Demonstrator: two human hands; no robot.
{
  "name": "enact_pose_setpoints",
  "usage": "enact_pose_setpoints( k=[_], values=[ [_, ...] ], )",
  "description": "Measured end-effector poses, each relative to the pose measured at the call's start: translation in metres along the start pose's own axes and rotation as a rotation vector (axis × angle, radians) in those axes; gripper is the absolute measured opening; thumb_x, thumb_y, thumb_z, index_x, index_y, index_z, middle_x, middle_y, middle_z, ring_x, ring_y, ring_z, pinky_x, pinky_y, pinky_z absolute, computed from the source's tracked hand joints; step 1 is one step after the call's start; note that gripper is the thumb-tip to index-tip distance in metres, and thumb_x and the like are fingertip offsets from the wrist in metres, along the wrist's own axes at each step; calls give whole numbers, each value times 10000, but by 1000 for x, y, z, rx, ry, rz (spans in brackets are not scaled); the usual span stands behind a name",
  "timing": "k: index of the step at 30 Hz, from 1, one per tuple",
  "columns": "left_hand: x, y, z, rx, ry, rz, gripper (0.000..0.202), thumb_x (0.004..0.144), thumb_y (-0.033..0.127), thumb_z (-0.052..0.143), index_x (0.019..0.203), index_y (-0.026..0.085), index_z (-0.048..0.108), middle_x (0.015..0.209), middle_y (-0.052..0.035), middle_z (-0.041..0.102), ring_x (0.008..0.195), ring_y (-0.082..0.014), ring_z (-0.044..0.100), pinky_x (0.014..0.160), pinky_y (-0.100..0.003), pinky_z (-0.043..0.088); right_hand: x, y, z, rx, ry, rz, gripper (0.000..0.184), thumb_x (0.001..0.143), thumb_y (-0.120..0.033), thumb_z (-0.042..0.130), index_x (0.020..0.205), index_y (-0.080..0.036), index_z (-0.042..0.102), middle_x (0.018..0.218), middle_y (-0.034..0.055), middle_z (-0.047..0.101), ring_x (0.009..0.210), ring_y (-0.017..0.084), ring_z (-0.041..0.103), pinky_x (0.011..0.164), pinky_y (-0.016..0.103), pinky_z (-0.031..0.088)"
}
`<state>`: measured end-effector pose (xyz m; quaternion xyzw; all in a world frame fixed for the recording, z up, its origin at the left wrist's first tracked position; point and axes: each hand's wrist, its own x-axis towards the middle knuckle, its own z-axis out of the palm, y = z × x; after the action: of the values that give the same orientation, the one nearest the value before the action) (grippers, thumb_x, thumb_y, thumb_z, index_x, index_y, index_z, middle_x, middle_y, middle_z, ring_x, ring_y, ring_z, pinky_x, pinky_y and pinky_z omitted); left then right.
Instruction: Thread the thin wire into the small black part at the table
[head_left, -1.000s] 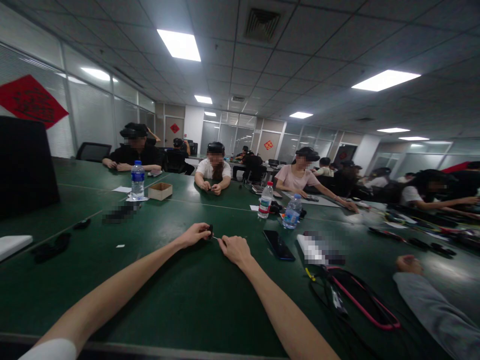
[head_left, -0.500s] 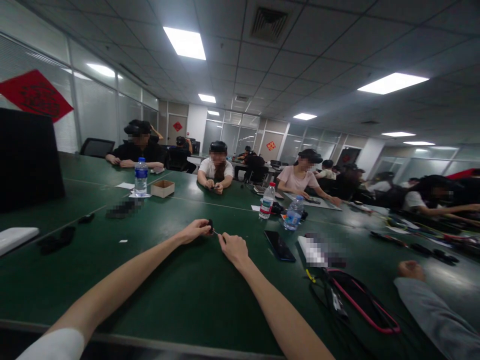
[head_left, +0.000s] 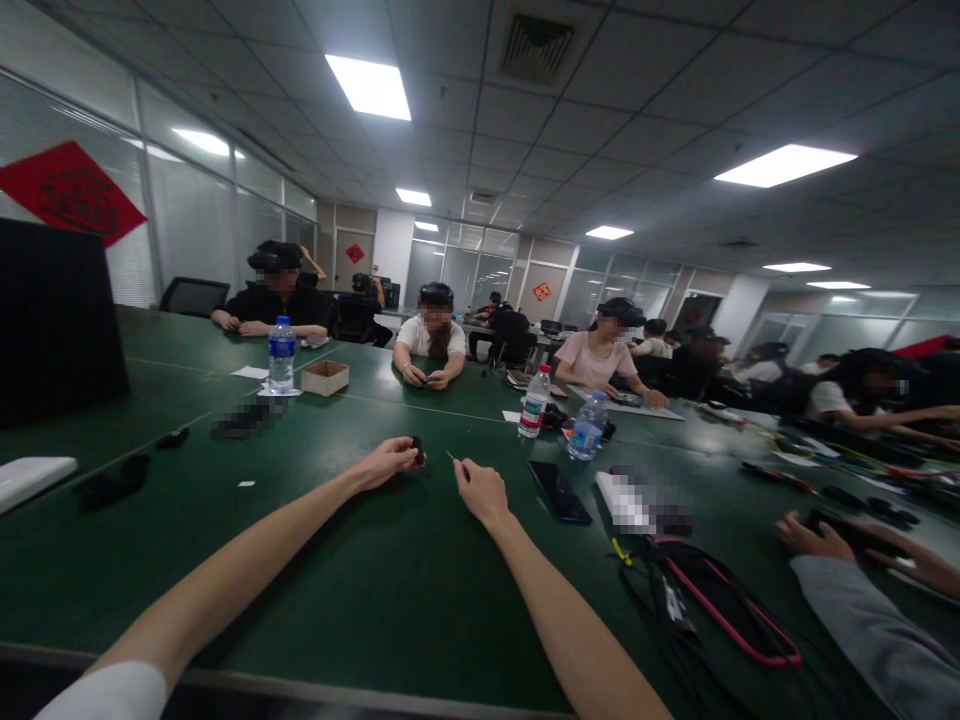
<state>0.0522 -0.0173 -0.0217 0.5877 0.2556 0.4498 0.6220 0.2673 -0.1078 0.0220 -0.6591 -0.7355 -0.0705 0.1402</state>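
My left hand [head_left: 388,463] is closed around a small black part [head_left: 418,452], its fingertips gripping it upright above the green table. What kind of part it is cannot be made out. In my right hand [head_left: 482,492] is a slim screwdriver [head_left: 451,457], pinched between thumb and fingers. Its thin metal shaft points up and left toward the black part, with a gap between the two. The fingers mostly cover the handle.
Right of my right hand lie a phone [head_left: 559,491] and a pink-edged black case [head_left: 731,600] with cables. Water bottles [head_left: 534,402] and a small open box [head_left: 325,378] stand farther back. A neighbour's hands [head_left: 817,537] hold a dark object at the right.
My right hand has drawn back to the right, taking the screwdriver tip away from the black part. My left hand has shifted slightly left. The neighbour's second hand and a dark object have appeared.
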Motion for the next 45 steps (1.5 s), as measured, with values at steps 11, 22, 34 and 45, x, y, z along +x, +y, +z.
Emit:
enact_pose_setpoints(
  k=[11, 22, 34, 45],
  values=[
    [-8, 8, 5, 5, -32, -2, 437, 721, 360, 725, 1055, 113, 589, 1003, -131, 633, 894, -183, 623, 811, -306, 472, -5, -20, 8, -62, 17, -197, 569, 965, -535, 146, 978, -235, 629, 895, 64, 689, 771, 165, 647, 690, 251, 437],
    [-8, 8, 7, 73, -35, 1, 462, 696, 377, 737, 1060, 128, 599, 1017, -125, 642, 878, -181, 622, 754, -286, 457, -6, -21, 3, -82, -14, -180, 542, 969, -525, 168, 994, -238, 627, 903, 70, 685, 777, 160, 649, 684, 245, 443],
    [-7, 10, 14, 204, -78, 24, 431, 731, 472, 670, 944, 113, 561, 814, -59, 636, 732, -142, 593, 680, -258, 431, -6, -20, 7, -66, 21, -162, 513, 974, -493, 181, 984, -219, 616, 884, 81, 686, 768, 183, 657, 661, 273, 458],
    [-4, 7, 14, 164, -68, 71, 418, 746, 465, 661, 938, 111, 544, 841, -65, 623, 746, -139, 590, 685, -259, 427, -6, -23, 5, -27, 13, -107, 497, 972, -502, 209, 987, -212, 612, 888, 86, 686, 771, 182, 661, 674, 274, 461]
  ],
)
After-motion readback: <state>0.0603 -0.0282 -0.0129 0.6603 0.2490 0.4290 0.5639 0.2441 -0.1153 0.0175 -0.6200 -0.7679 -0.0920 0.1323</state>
